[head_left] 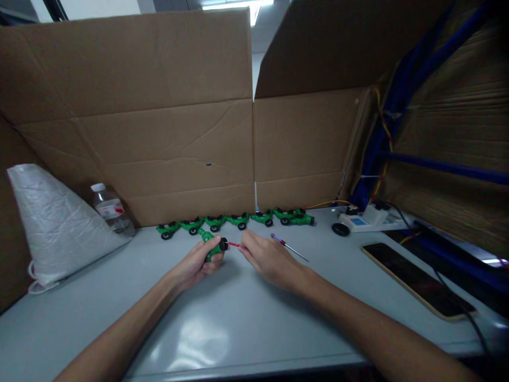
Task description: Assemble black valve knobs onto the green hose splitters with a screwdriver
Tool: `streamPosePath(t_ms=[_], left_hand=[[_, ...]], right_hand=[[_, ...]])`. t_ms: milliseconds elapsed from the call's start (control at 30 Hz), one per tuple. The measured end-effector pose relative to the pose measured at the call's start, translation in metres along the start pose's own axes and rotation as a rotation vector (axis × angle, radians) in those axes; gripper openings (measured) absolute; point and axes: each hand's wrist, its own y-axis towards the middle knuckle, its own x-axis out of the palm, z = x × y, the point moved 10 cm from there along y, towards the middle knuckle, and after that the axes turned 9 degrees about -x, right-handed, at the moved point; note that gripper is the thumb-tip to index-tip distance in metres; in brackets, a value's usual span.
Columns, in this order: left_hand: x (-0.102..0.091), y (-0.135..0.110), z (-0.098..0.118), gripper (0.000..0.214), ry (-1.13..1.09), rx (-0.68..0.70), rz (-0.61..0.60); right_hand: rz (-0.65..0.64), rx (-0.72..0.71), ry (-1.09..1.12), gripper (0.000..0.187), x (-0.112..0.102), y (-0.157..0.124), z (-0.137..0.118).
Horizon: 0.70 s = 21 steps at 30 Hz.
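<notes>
My left hand (202, 260) is closed around a green toy vehicle (207, 239), its black wheel (223, 244) facing right. In my right hand (264, 254) is a thin red tool, which looks like a screwdriver (233, 244); its tip meets the wheel's middle, and my fingers cover its handle. Just right of this hand a second screwdriver (292, 248), with a purple and red handle and a metal shaft, lies on the table. Behind both hands stands a row of several green toy vehicles (214, 223) with black wheels.
Cardboard walls (191, 132) close off the back of the grey table (238, 329). On the left are a white bag (59, 228) and a water bottle (111, 209). To the right lie a loose black ring (341, 229), a power strip (369, 218) with cables, and a phone (417, 278).
</notes>
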Motion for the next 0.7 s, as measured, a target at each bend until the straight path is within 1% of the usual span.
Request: streamPosePath(t_ms=[67, 100, 200, 300, 400, 500, 600, 700], left_hand=[[-0.001, -0.001, 0.001, 0.047, 0.0, -0.005, -0.003], [0.0, -0.002, 0.002, 0.047, 0.001, -0.01, -0.011], [0.004, -0.004, 0.003, 0.045, 0.014, -0.034, -0.051], [0.004, -0.004, 0.0, 0.046, 0.045, -0.071, -0.056], [0.0, -0.003, -0.005, 0.047, 0.072, -0.11, -0.051], [-0.002, -0.001, -0.008, 0.049, 0.119, -0.118, -0.05], [-0.006, 0.002, -0.006, 0.052, 0.169, -0.064, 0.015], [-0.013, 0.005, 0.001, 0.053, 0.209, 0.051, 0.138]], right_hand=[[0.008, 0.038, -0.015, 0.019, 0.001, -0.001, -0.002], [0.017, 0.038, 0.015, 0.019, 0.001, -0.001, -0.003], [0.023, -0.041, 0.13, 0.022, -0.002, 0.001, -0.005], [-0.03, -0.111, 0.126, 0.029, -0.003, 0.001, -0.002], [-0.082, -0.116, 0.1, 0.032, 0.0, -0.001, 0.004], [-0.114, -0.112, 0.07, 0.031, 0.005, -0.002, 0.008], [-0.116, -0.08, -0.035, 0.031, 0.005, -0.001, 0.01], [-0.119, -0.032, -0.172, 0.032, 0.002, 0.0, 0.01]])
